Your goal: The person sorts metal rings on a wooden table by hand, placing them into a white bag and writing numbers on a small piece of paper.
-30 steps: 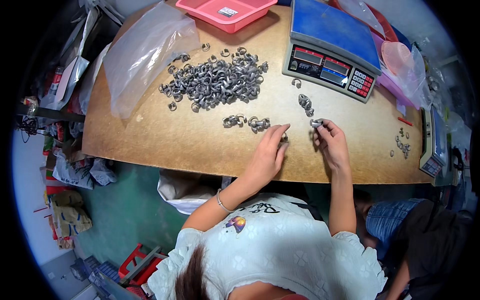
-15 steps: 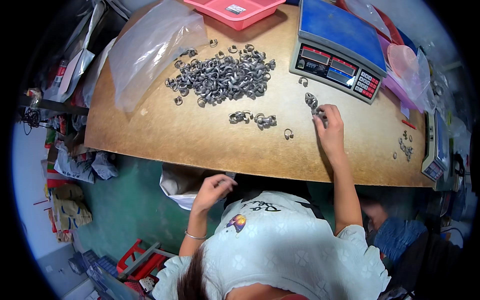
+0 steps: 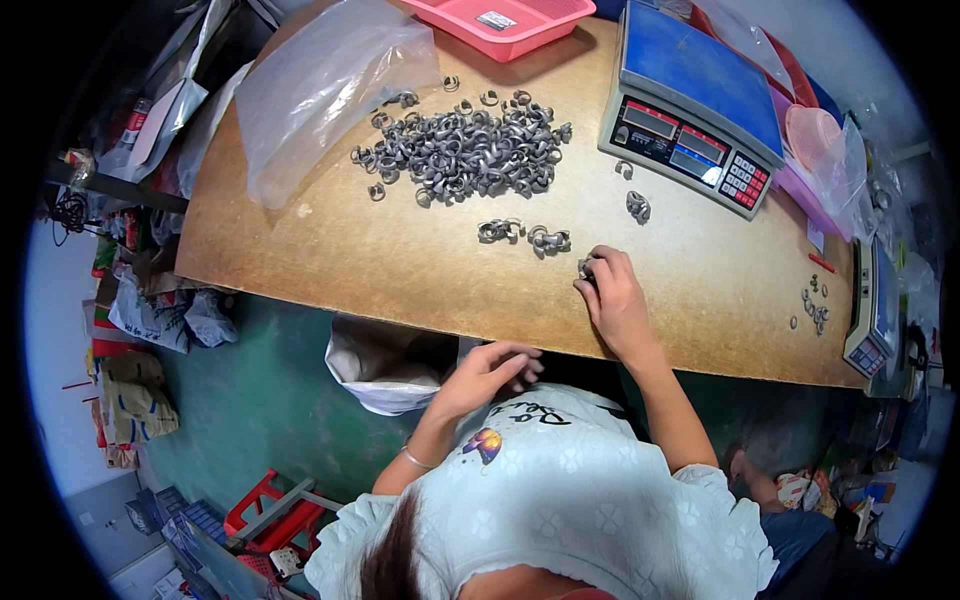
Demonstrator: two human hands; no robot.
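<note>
My right hand [image 3: 612,300] rests on the brown tabletop [image 3: 400,270] near its front edge, fingertips pinching a small grey metal ring [image 3: 585,268]. My left hand [image 3: 492,368] hangs below the table edge, above an open white bag [image 3: 385,375], with its fingers loosely curled and nothing visible in them. Two small clusters of grey rings [image 3: 525,235] lie just beyond my right hand. A big pile of the same rings [image 3: 465,150] sits farther back.
A blue-topped weighing scale [image 3: 690,105] stands at the back right, with loose rings [image 3: 637,205] in front of it. A clear plastic bag [image 3: 320,90] lies at the back left, a pink tray [image 3: 505,22] at the far edge, a second scale [image 3: 872,310] at the right.
My left hand left the tabletop and dropped below the front edge beside the white bag. My right hand came back from near the scale to a lone ring by the front edge.
</note>
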